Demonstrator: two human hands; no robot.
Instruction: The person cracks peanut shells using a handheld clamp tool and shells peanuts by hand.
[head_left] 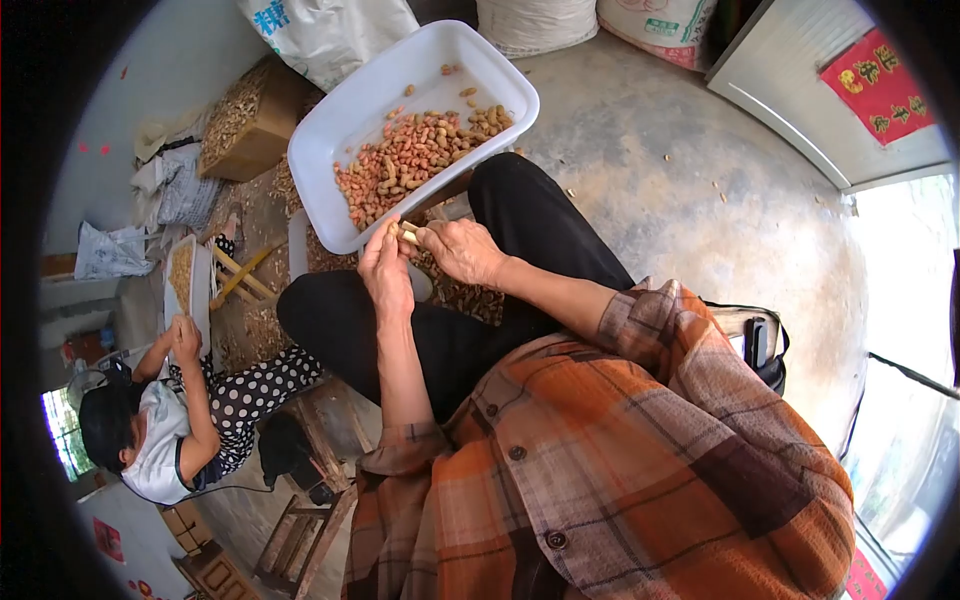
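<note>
My left hand (386, 268) and my right hand (462, 250) meet over my knees, just below the near edge of a white plastic tub (325, 200). The right hand is closed on a small pale, wooden-looking piece (409, 236) that points at the left fingertips. My left thumb and fingers are pinched together at its end; what they hold is too small to make out. Inside the tub lie pink shelled peanuts (420, 140), with tan unshelled peanuts (490, 121) mostly at the right side.
Empty-looking shells (470, 303) lie below my hands. At left, another person (165, 420) sits by a second white tub (202, 285). A cardboard box (262, 135) of shells and white sacks (535, 22) stand behind. A wooden stool (300, 540) is at lower left.
</note>
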